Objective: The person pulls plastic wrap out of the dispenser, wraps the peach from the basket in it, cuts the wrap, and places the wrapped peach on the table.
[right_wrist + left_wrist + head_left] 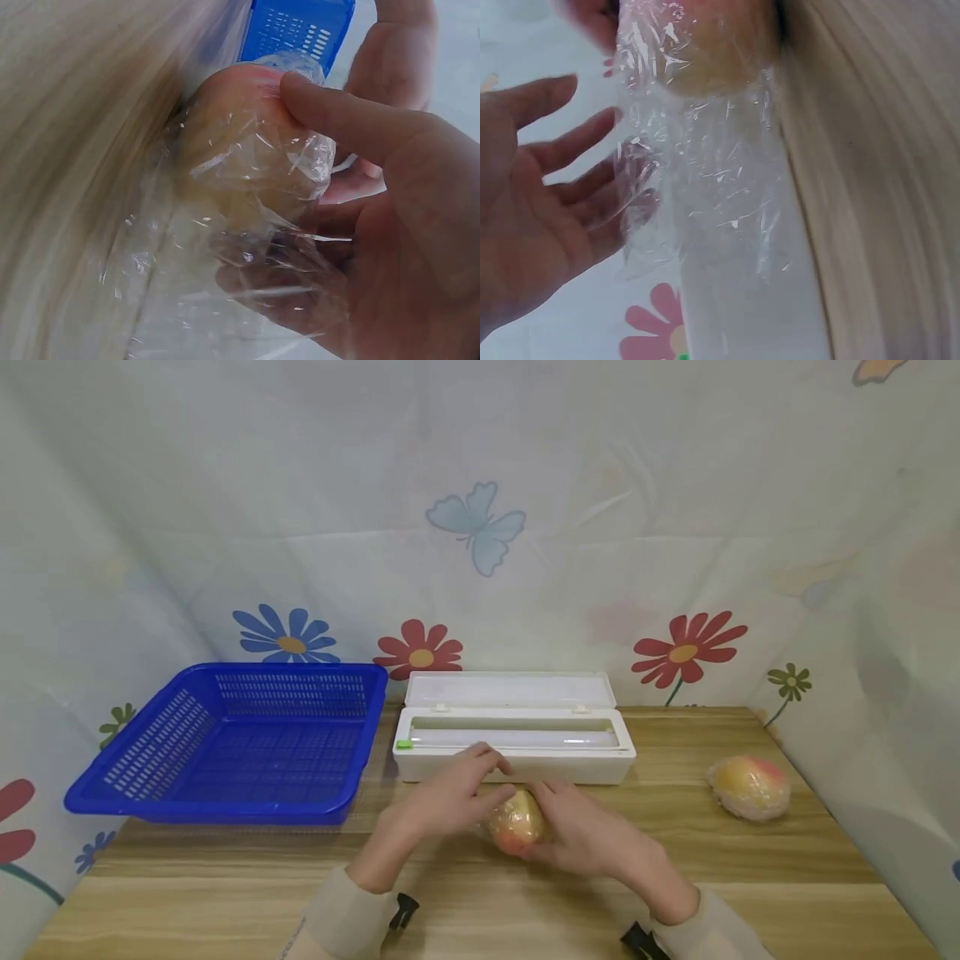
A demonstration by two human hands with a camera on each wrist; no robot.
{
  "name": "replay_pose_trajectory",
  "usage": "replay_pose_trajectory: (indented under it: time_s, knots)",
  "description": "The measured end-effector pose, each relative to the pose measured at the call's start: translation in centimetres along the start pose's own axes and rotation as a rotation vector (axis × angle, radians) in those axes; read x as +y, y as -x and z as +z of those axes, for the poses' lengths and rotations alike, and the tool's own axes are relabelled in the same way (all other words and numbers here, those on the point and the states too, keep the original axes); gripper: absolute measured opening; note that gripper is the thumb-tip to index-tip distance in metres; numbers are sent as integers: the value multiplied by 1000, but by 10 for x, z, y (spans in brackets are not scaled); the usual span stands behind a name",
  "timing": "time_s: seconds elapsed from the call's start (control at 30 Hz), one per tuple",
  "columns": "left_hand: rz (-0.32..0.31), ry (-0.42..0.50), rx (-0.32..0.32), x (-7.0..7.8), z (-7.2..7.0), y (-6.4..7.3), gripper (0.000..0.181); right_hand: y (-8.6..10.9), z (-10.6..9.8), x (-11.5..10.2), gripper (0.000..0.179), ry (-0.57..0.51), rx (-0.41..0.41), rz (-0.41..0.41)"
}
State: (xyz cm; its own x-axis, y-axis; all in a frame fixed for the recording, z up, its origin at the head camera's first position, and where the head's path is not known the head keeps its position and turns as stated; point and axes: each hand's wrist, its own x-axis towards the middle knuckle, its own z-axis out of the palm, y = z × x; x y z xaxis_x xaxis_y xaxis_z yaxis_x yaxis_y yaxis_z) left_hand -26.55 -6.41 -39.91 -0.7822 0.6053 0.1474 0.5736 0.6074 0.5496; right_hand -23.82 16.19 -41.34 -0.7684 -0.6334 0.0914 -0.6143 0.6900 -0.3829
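Observation:
A red-and-yellow round fruit (517,822), partly covered in clear cling film, sits at the table's middle in front of a white cling film dispenser (513,767). My right hand (588,831) holds it from the right; in the right wrist view the thumb (337,112) presses on its side, with fingers behind the film. Loose cling film (712,172) spreads out from the fruit in the left wrist view. My left hand (450,789) is at the fruit's left, fingers apart and relaxed beside the film. Whether its fingertips touch the film I cannot tell.
The dispenser's lid (510,690) stands raised at the back, with a film roll (517,737) inside. At the left stands a blue plastic basket (273,760). A second film-wrapped fruit (750,787) lies on the wooden table (720,893) at the right. A printed curtain (555,460) hangs behind.

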Motion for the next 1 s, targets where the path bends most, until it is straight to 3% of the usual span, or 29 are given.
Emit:
replay_pose_trajectory:
  time_s: [0.13,0.23,0.3,0.43,0.57,0.77,1.0]
  knots:
    - [43,-11,212,9,-8,3,13,0,-1,2,65,-31,-26,33]
    - [85,-16,278,15,-13,5,22,0,-1,4,63,-81,-25,55]
    - [108,-8,257,17,-16,7,30,0,-2,5,60,-121,-15,61]
    - [127,25,140,19,-23,12,39,0,-5,8,54,-189,14,49]
    - [138,3,90,20,-28,14,32,1,-10,9,52,-240,50,62]
    - [108,-93,130,23,-29,15,13,2,-17,9,56,-330,119,70]
    - [117,-114,230,26,-24,14,23,3,-23,6,58,-373,208,128]
